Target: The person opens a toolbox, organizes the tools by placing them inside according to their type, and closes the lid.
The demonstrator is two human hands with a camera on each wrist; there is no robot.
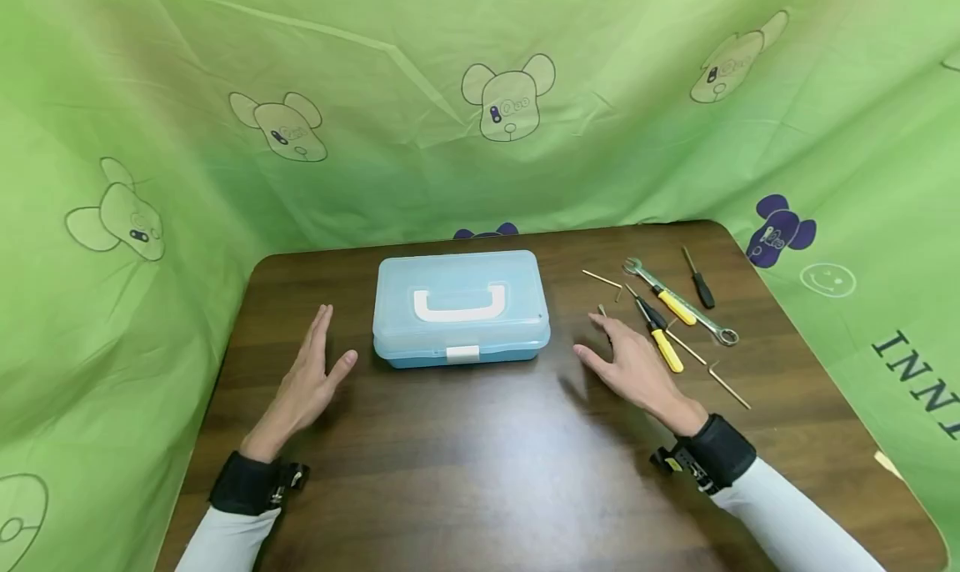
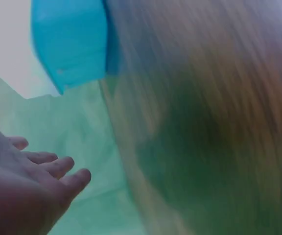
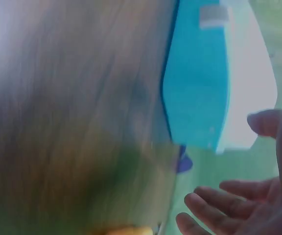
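A blue plastic toolbox [image 1: 461, 305] with a translucent lid, a white handle [image 1: 459, 303] and a white latch [image 1: 462, 354] stands closed toward the back of the table. My left hand [image 1: 306, 382] hovers to the left of it, fingers extended and thumb apart, holding nothing. To its right, my right hand [image 1: 636, 363] is held with fingers spread and nothing in it, beside the loose tools. In the right wrist view the toolbox [image 3: 197, 73] appears beyond the thumb, and in the left wrist view its blue side [image 2: 70, 41] lies past the fingertips.
At the right lie a combination wrench [image 1: 708, 320], a black screwdriver [image 1: 702, 290], yellow-handled screwdrivers [image 1: 667, 351] and several thin bent metal keys [image 1: 729, 386]. A green printed cloth [image 1: 390, 172] hangs around the brown table [image 1: 465, 472].
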